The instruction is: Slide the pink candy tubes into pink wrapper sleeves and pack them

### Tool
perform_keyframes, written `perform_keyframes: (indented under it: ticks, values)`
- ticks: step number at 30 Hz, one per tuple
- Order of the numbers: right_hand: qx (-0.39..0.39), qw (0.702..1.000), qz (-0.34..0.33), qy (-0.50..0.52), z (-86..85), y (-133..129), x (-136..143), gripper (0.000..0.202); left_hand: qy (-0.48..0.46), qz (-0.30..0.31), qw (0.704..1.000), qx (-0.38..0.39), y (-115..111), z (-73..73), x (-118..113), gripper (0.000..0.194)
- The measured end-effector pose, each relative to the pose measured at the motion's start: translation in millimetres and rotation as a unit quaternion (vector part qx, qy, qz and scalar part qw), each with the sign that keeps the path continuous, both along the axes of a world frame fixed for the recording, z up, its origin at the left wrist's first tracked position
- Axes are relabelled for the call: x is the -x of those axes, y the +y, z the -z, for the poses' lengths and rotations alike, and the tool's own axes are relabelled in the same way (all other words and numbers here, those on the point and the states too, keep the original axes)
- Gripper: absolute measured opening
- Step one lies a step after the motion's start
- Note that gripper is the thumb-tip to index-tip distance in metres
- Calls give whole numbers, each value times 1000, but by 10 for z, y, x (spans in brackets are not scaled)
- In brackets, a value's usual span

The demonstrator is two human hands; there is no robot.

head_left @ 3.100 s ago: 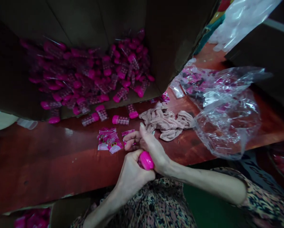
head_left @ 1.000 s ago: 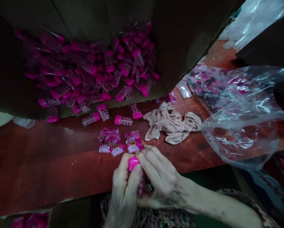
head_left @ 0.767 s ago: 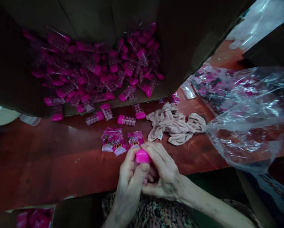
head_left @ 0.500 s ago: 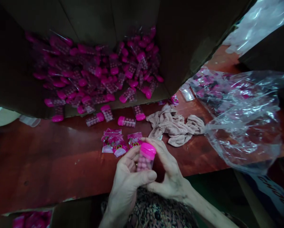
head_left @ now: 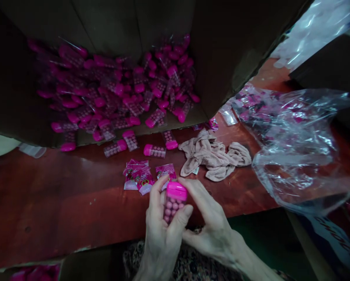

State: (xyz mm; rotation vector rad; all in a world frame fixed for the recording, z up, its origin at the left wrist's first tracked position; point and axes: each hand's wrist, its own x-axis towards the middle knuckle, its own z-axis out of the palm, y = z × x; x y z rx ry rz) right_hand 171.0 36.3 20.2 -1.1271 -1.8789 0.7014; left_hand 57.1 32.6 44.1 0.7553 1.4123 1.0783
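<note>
A clear container of pink balls (head_left: 173, 203) with a bright pink cap stands between my hands near the table's front edge. My left hand (head_left: 165, 226) is wrapped round it, thumb across its front. The fingertips of my right hand (head_left: 208, 214) rest at the cap's right side, its thumb low beside my left hand. Just beyond lie a small pile of pink packets (head_left: 138, 177) and a single pink packet (head_left: 166, 170). Several filled containers lie farther back, one of them a capped container (head_left: 154, 151) on its side.
A large cardboard box (head_left: 216, 58) full of pink-capped containers (head_left: 119, 89) stands at the back. Right of centre lies a crumpled cloth (head_left: 216, 156). A clear plastic bag (head_left: 294, 136) with pink packets spreads over the right side of the red table (head_left: 60, 203).
The container has turned more upright and shifted slightly left and down, showing more of its balls. My left fingers have moved up beside the cap. The whole view has shifted a little.
</note>
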Motion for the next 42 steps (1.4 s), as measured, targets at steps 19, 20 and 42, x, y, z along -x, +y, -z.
perform_keyframes:
  ticks: [19,20,42]
  values:
    - [-154,987,-28,-47,65,129,139,62,31,-59,998,22,-56,103,85,30]
    - [-145,988,-32,-47,79,142,145,61,24,-60,998,20,-42,117,89,30]
    - [213,976,-4,47,-161,71,225,27,-121,-37,992,-28,227,89,408,42]
